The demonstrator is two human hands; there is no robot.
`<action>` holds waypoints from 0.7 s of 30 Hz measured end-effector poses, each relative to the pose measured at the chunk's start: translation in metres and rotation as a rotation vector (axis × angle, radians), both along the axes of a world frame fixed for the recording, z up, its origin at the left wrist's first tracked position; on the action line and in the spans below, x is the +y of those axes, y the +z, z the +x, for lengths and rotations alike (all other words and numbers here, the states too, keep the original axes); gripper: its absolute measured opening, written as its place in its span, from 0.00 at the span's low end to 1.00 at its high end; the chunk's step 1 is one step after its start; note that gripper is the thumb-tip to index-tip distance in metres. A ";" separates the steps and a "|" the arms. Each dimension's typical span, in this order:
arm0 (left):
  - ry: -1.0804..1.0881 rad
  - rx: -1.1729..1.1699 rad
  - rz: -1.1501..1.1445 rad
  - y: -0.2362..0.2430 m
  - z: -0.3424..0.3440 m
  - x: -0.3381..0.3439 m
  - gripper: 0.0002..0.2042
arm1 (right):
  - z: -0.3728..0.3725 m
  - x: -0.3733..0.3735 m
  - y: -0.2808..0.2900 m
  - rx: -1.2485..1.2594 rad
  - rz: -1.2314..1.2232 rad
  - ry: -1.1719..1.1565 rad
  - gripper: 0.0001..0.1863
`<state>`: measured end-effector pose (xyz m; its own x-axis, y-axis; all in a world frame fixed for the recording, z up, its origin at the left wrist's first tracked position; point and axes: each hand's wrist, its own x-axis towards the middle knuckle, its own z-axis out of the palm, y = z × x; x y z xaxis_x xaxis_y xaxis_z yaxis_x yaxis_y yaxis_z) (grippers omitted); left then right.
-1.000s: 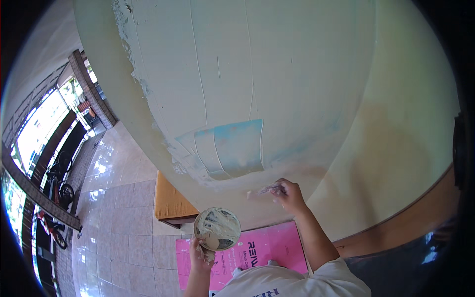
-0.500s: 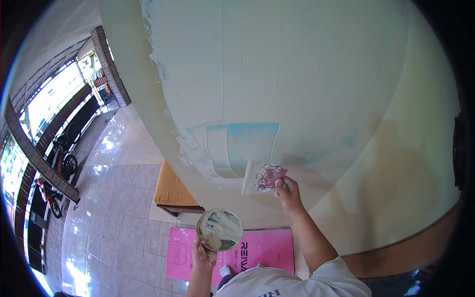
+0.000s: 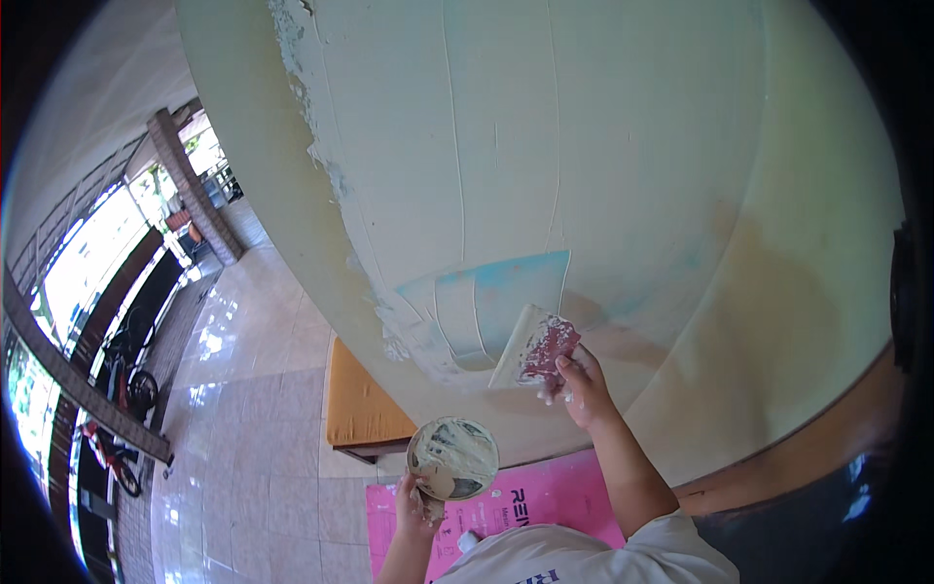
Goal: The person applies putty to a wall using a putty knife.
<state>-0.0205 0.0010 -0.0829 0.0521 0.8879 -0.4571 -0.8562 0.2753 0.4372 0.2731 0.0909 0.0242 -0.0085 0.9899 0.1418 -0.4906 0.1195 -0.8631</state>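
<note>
My right hand (image 3: 582, 386) grips a wide putty knife (image 3: 538, 348) with a pale blade and a red, putty-smeared body. The knife is held tilted close to the lower wall; whether its edge touches I cannot tell. Behind it, the wall (image 3: 506, 146) carries whitish putty with thin vertical ridges and a light-blue patch (image 3: 516, 277) left of and above the knife. Lower down, my left hand (image 3: 420, 501) holds a round container (image 3: 453, 457) with cream putty inside, its thumb over the rim. White putty sticks to both hands.
A pink flattened cardboard sheet (image 3: 574, 496) lies on the floor by my feet. An orange-topped bench (image 3: 362, 399) stands against the wall. Glossy tiles (image 3: 253, 389) spread leftward to a pillar (image 3: 190, 185) and parked motorcycles (image 3: 112, 457). A brown ledge (image 3: 788, 428) runs along the lower right.
My view has shifted, so the wall patch and bench appear farther right. The putty knife is now more tilted, slightly right of before. Both hands keep their holds.
</note>
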 end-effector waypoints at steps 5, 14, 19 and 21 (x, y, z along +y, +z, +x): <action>-0.088 -0.010 0.218 -0.025 -0.011 0.008 0.18 | -0.007 0.002 -0.016 -0.037 0.059 -0.091 0.15; -0.197 0.086 0.228 -0.040 -0.028 0.023 0.17 | -0.038 0.031 -0.010 -0.734 0.337 -0.653 0.17; -0.220 0.052 0.213 -0.027 -0.020 0.020 0.17 | 0.000 0.032 -0.013 -0.827 0.322 -0.921 0.18; -0.193 0.071 0.212 -0.028 -0.021 0.022 0.17 | 0.021 0.031 -0.014 -0.831 0.300 -0.937 0.17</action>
<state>-0.0413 0.0234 -0.1111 0.2038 0.9408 -0.2710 -0.7621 0.3262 0.5593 0.2941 0.1215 0.0107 0.4762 0.5966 0.6460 0.5546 0.3663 -0.7471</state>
